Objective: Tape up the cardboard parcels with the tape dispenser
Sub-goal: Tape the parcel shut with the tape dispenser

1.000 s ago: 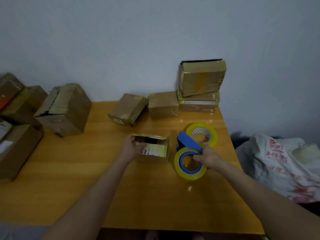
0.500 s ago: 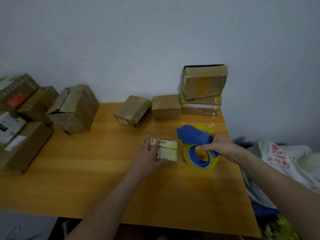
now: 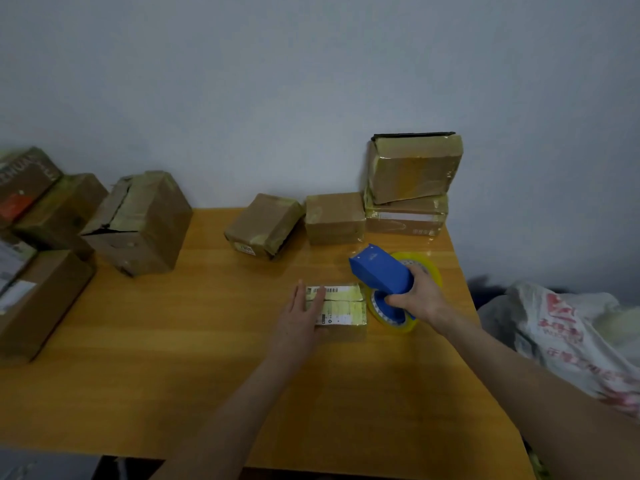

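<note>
Centre frame, the left hand (image 3: 300,315) presses flat, fingers straight, on a small closed parcel (image 3: 341,311); its contents are hidden. Just right, the right hand (image 3: 420,295) grips the blue tape dispenser (image 3: 381,273).

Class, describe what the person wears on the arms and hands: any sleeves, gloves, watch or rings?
The left hand and right hand are bare: no gloves, no ring that can be made out. The left forearm and right forearm are uncovered to the picture's edge, with no sleeve, watch or bracelet in view.
</note>
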Tool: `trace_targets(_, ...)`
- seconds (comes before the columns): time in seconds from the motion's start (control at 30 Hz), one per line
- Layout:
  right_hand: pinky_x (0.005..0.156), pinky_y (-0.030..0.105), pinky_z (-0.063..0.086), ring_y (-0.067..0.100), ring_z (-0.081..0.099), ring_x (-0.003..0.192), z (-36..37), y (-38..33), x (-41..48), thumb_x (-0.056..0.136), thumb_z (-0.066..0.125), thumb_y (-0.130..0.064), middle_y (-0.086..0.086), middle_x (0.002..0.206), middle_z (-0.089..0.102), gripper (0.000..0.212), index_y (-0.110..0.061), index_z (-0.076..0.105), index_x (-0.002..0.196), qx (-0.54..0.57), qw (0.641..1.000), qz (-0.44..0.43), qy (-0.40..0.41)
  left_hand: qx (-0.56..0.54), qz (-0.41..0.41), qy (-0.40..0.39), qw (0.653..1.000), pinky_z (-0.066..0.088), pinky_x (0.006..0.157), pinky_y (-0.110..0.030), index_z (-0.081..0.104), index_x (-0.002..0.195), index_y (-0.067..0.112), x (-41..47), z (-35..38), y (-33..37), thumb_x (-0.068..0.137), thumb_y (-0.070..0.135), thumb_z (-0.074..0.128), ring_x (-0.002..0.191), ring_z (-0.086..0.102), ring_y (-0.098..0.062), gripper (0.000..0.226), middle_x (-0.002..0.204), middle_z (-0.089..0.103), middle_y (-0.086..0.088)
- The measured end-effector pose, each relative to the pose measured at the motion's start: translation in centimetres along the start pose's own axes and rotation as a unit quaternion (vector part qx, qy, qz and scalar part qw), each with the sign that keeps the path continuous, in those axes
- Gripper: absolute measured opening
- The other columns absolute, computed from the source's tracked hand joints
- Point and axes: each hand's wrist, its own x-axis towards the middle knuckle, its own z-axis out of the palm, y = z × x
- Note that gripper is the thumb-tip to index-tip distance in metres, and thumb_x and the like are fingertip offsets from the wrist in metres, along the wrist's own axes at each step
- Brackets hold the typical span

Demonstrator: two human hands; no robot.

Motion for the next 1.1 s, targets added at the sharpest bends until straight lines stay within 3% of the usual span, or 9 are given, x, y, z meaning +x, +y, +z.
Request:
trace_targets(0.2, 0.075, 0.034, 0.045, 0.019, 0.051, 0.094, 1.5, -1.0, 2.7, 0.073, 0.078, -0.015, 0.0, 0.104, 0.052, 0.063, -0.013, 0.046, 0.127, -0.012, 0.999, -0.001, 0.04, -0.017, -0.011, -0.003, 1.0, 0.022, 0.117, -0.042, -0.002, 0.149, 0.042, 0.6, -0.4, -0.6, 0.099, 0.018, 0.049, 0.146, -0.013, -0.019, 0.076, 0.159, -0.017, -0.002)
trace_targets(0.43, 0.069, 0.038, 0.049, 0.024, 0.055, 0.089, 1.3, -1.1, 4.0, 0.074, 0.078, -0.016, 0.003, 0.103, 0.053, 0.06, -0.011, 0.046, 0.125, 0.015, 0.996, 0.03, 0.082, 0.004, -0.006, 0.001, 1.0, 0.034, 0.111, -0.042, 0.006, 0.15, 0.04, 1.4, -1.5, -2.3, 0.088, -0.007, 0.051, 0.147, -0.002, -0.023, 0.089, 0.16, -0.01, 0.0)
trace_targets(0.6, 0.071, 0.036, 0.047, 0.019, 0.05, 0.089, 1.4, -2.4, 4.6, 0.073, 0.079, -0.017, 0.003, 0.103, 0.052, 0.064, -0.009, 0.045, 0.126, 0.02, 0.991, 0.033, 0.125, -0.002, 0.004, 0.016, 1.0, 0.038, 0.108, -0.04, 0.017, 0.149, 0.04, 0.7, -1.6, -3.2, 0.09, -0.001, 0.052, 0.146, 0.013, -0.025, 0.08, 0.161, -0.003, 0.0)
trace_targets(0.7, 0.072, 0.037, 0.048, 0.02, 0.05, 0.09, 1.1, -3.6, 4.7, 0.073, 0.079, -0.018, 0.003, 0.105, 0.052, 0.066, -0.01, 0.044, 0.128, 0.004, 0.994, 0.029, 0.101, -0.078, -0.022, 0.001, 0.997, 0.047, 0.096, -0.03, 0.023, 0.146, 0.046, 0.2, -1.7, -3.2, 0.09, 0.009, 0.059, 0.141, 0.027, -0.026, 0.076, 0.16, -0.01, 0.0)
trace_targets(0.83, 0.055, 0.026, 0.042, 0.018, 0.052, 0.085, 1.6, -4.3, 3.2, 0.073, 0.078, -0.018, 0.0, 0.1, 0.051, 0.06, -0.012, 0.046, 0.124, 0.044, 0.994, 0.02, 0.094, -0.2, -0.044, -0.004, 0.979, 0.031, 0.112, -0.041, 0.023, 0.148, 0.041, 0.3, -1.9, -2.8, 0.081, 0.03, 0.074, 0.145, 0.016, -0.026, 0.085, 0.16, -0.012, -0.001)
trace_targets(0.93, 0.062, 0.032, 0.047, 0.021, 0.054, 0.089, 2.2, -4.2, 1.4, 0.073, 0.078, -0.014, 0.001, 0.102, 0.051, 0.059, -0.011, 0.046, 0.122, 0.099, 0.989, 0.029, 0.105, -0.235, -0.063, 0.029, 0.97, 0.025, 0.113, -0.038, 0.007, 0.153, 0.023, 0.7, -1.7, -2.4, 0.08, 0.027, 0.074, 0.145, 0.014, -0.022, 0.099, 0.161, -0.005, 0.0)
trace_targets(1.1, 0.066, 0.033, 0.049, 0.019, 0.055, 0.091, 2.0, -4.1, -0.5, 0.07, 0.079, -0.014, -0.006, 0.097, 0.05, 0.058, -0.019, 0.043, 0.115, 0.103, 0.99, 0.015, 0.098, -0.175, -0.032, 0.007, 0.984, 0.026, 0.116, -0.038, 0.008, 0.153, 0.023, 0.8, -0.5, -2.4, 0.091, 0.028, 0.062, 0.145, 0.015, -0.024, 0.082, 0.16, -0.011, 0.0)
